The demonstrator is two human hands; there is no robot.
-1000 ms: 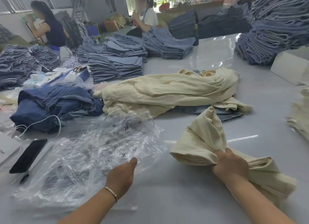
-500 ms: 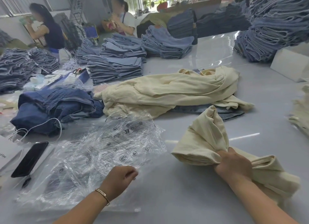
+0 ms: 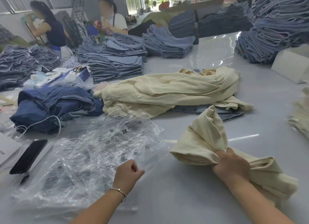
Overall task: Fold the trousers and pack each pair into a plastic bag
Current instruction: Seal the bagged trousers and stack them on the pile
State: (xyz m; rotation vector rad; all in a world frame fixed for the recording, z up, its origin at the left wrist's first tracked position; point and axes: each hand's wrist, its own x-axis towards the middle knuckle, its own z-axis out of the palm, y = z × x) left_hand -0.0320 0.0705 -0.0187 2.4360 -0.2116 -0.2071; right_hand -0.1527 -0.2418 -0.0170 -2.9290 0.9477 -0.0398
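The folded cream trousers (image 3: pixel 205 140) lie bunched on the near right of the grey table (image 3: pixel 175 198), clenched in the right hand (image 3: pixel 231 163), whose fingers dig into the cloth. To their left, the left hand (image 3: pixel 127 174) pinches the near edge of a clear plastic bag (image 3: pixel 93 150). Farther back lies a loose cream pile (image 3: pixel 170 91), with dark denim (image 3: pixel 55 105) at its left.

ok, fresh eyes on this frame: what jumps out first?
The right hand grips bunched cream trousers at near right, and the left hand pinches the edge of a crinkled clear plastic bag at near left. Behind them lies a loose cream heap, with blue denim stacks beyond.
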